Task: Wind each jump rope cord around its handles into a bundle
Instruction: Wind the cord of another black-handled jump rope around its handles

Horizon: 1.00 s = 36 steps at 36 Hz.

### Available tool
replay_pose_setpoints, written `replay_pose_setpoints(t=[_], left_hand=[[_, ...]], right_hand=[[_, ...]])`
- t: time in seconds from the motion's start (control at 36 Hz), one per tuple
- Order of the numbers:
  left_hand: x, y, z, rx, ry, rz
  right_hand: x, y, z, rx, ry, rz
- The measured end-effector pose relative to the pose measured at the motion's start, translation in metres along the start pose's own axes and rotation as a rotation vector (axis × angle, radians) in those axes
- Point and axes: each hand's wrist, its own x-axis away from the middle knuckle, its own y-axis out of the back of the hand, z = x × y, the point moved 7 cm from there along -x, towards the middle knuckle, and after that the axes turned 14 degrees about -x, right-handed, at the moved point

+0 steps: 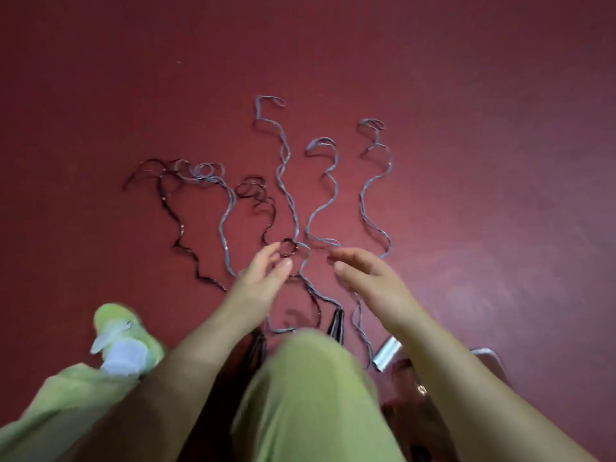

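Centre frame: left hand [263, 276] and right hand [363, 273] both loosely open, holding nothing, above wavy jump rope cords [286, 181] on red floor [466, 95].

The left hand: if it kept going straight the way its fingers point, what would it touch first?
Most likely the small dark cord loop just beyond the left hand; its fingertips already sit at the loop's edge. How high the hand is above the red floor is unclear from this one blurred view.

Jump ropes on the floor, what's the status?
Left hand and right hand open, holding nothing. Jump rope cords lie unwound on the red floor. Green knee hides some handles.
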Motion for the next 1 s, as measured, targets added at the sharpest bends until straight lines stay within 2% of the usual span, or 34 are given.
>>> replay_pose_setpoints(t=[0.11, 0.22, 0.33, 0.47, 0.56, 0.72, 0.81, 0.86, 0.97, 1.0], left_hand=[[0.001, 0.05, 0.065, 0.122, 0.082, -0.121], [0.004, 0.072, 0.139, 0.219, 0.194, -0.195], [0.009, 0.067, 0.218, 0.233, 0.355, -0.216], [0.008, 0.042, 0.286, 0.265, 0.55, -0.185], [0.004, 0.021, 0.307, 0.305, 0.571, -0.111], [-0.002, -0.009, 0.339, 0.456, 0.657, -0.069], [-0.003, -0.033, 0.358, 0.603, 0.673, -0.114], [-0.004, -0.038, 0.36, 0.641, 0.679, -0.152], [-0.007, -0.043, 0.358, 0.684, 0.659, -0.176], [-0.005, -0.041, 0.357, 0.687, 0.653, -0.157]], right_hand=[[-0.036, -0.085, 0.004, 0.153, -0.024, 0.237], [-0.075, -0.15, -0.042, 0.317, -0.132, 0.38], [-0.109, -0.174, -0.112, 0.44, -0.254, 0.376], [-0.126, -0.168, -0.199, 0.486, -0.425, 0.34], [-0.136, -0.159, -0.235, 0.584, -0.488, 0.351], [-0.164, -0.144, -0.291, 0.652, -0.493, 0.206], [-0.175, -0.148, -0.317, 0.775, -0.468, 0.179], [-0.177, -0.151, -0.333, 0.85, -0.492, 0.208], [-0.173, -0.157, -0.347, 1.218, -0.483, 0.348], [-0.171, -0.161, -0.345, 1.223, -0.475, 0.372]])
